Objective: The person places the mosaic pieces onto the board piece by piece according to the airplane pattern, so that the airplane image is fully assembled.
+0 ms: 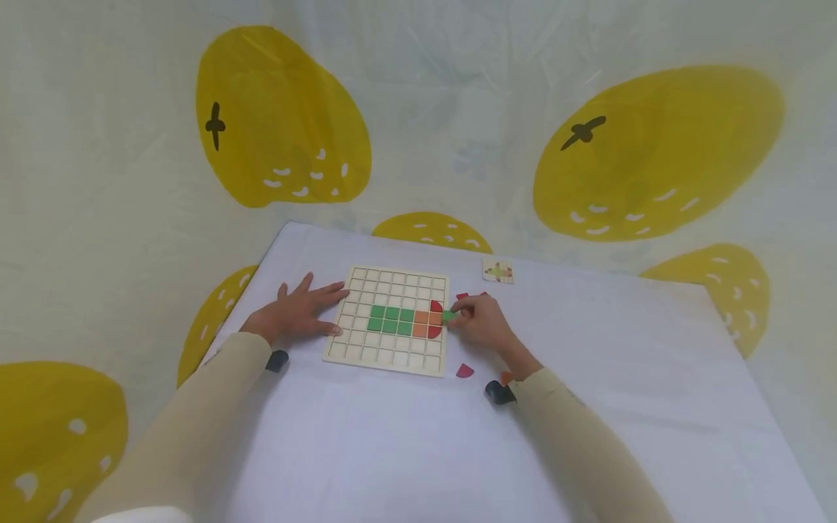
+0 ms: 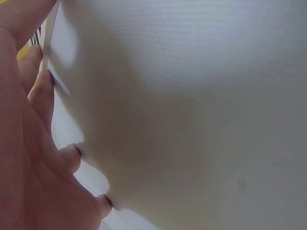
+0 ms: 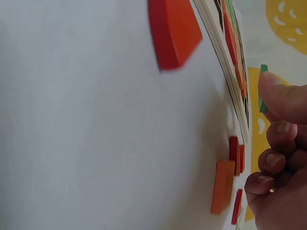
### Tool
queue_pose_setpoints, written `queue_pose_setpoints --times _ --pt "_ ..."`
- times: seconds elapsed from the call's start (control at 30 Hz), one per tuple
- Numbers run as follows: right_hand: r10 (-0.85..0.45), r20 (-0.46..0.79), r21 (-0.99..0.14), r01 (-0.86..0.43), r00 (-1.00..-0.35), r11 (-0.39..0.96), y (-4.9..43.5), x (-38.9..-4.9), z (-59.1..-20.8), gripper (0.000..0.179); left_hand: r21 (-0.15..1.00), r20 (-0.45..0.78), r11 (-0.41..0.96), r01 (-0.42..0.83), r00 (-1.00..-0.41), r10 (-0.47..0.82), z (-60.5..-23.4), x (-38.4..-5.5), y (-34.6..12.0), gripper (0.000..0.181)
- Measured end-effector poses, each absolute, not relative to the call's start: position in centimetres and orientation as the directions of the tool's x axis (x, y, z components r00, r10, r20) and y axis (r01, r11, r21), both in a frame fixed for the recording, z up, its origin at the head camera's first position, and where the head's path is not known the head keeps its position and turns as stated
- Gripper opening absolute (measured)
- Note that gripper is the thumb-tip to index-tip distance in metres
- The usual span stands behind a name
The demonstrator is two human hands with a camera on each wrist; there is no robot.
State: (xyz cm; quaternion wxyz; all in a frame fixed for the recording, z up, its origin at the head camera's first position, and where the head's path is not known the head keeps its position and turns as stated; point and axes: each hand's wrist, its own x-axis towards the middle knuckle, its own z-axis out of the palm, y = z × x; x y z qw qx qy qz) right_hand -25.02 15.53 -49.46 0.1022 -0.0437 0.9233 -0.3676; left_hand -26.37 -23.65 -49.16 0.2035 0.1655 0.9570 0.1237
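A pale wooden grid board (image 1: 356, 349) lies on the white-covered table. Set in it are a block of green square tiles (image 1: 390, 319), several orange tiles (image 1: 421, 318) beside them, and red rounded pieces (image 1: 436, 306) at that end. My left hand (image 1: 294, 312) has its fingers spread, with fingertips and thumb on the board's left edge; in the left wrist view the hand (image 2: 38, 158) shows its palm side. Between thumb and fingers, my right hand (image 1: 482, 325) pinches a small green tile (image 3: 262, 101) at the board's right edge. Its other fingers are curled.
Near the board's lower right corner lies a red rounded piece (image 1: 464, 371), with an orange piece (image 1: 506, 378) by the right wrist. More red pieces (image 1: 462, 296) lie just beyond the right hand. A small pattern card (image 1: 498, 271) lies toward the far edge.
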Motion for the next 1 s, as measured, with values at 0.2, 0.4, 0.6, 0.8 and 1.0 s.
queue_pose_setpoints --times 0.2,0.4,0.6,0.8,1.0 --pt "-0.168 -0.185 -0.703 0.01 -0.968 0.711 13.9 -24.6 -49.5 0.027 0.289 -0.35 0.918 0.271 -0.863 0.364 -49.1 -26.4 -23.6 0.09" --pt "-0.195 -0.167 -0.722 -0.015 -0.966 0.692 12.3 -24.4 -49.4 0.026 0.293 -0.36 0.919 0.263 -0.86 0.361 -49.0 -26.5 -23.7 0.09" --pt "-0.21 -0.164 -0.746 -0.018 -0.964 0.665 11.0 -24.1 -49.4 0.026 0.299 -0.37 0.92 0.253 -0.858 0.356 -49.3 -26.7 -23.7 0.092" --pt "-0.19 -0.188 -0.761 0.02 -0.964 0.649 9.8 -23.5 -49.3 0.026 0.309 -0.382 0.921 0.237 -0.856 0.348 -49.6 -26.9 -23.6 0.092" --pt "-0.257 -0.143 -0.766 -0.057 -0.956 0.64 8.9 -23.6 -49.5 0.026 0.309 -0.382 0.921 0.237 -0.856 0.349 -49.6 -26.9 -23.7 0.094"
